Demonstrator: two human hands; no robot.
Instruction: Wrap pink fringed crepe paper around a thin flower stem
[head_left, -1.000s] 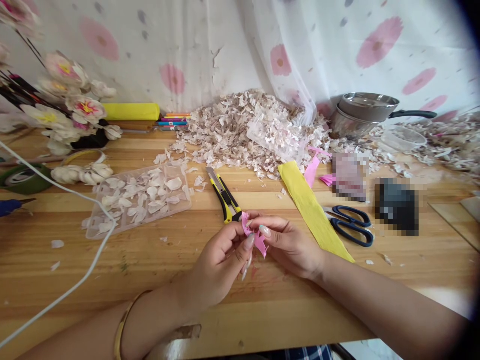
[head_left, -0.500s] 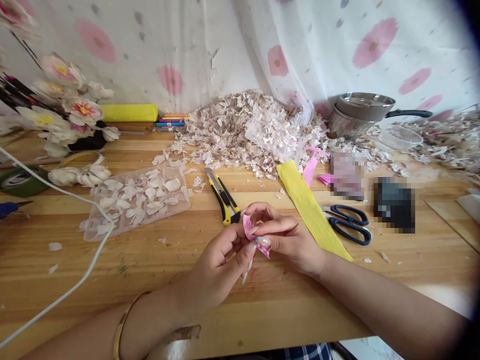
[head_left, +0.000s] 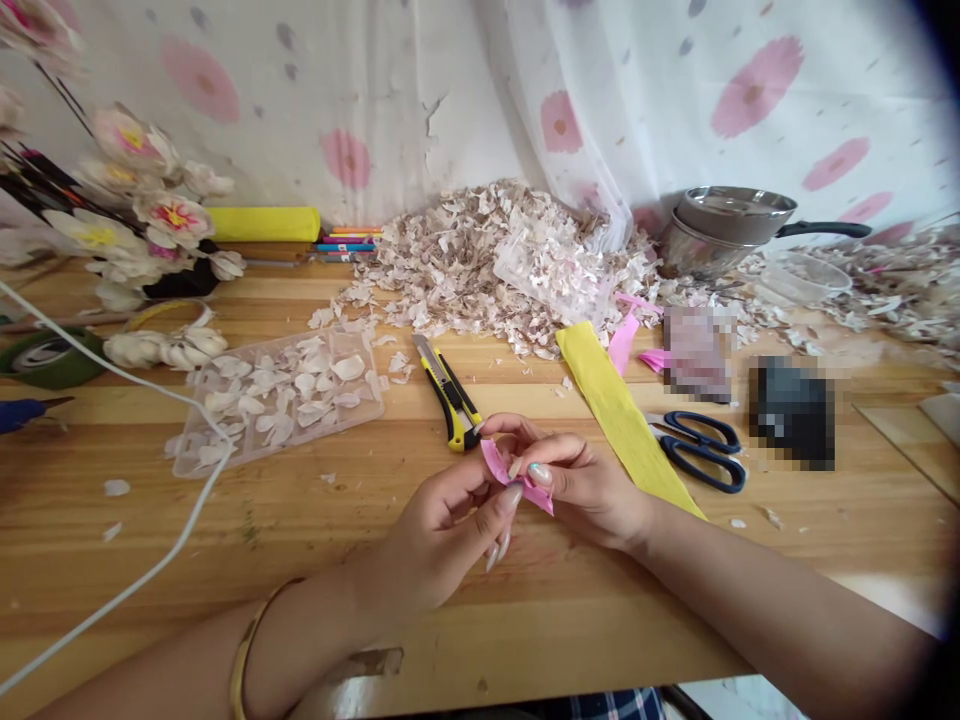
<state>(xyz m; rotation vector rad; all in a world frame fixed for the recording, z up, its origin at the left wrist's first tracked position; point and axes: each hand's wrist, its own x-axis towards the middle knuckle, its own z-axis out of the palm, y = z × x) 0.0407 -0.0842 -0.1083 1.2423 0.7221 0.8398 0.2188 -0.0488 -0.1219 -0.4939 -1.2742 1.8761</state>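
Both of my hands meet above the front middle of the wooden table. My left hand and my right hand pinch one small piece of pink crepe paper between their fingertips. The paper is crumpled and partly hidden by my fingers. A yellow utility knife lies just behind my hands. A yellow crepe paper strip runs diagonally by my right wrist. Black-handled scissors rest to the right of that strip.
A clear tray of pale petals sits left of the knife. A big heap of petal scraps fills the back. A steel pan stands back right. Artificial flowers, green tape and a white cable occupy the left.
My fingers have worked the pink paper, turning it flatter and a little to the right. Both hands stayed in the same spot.
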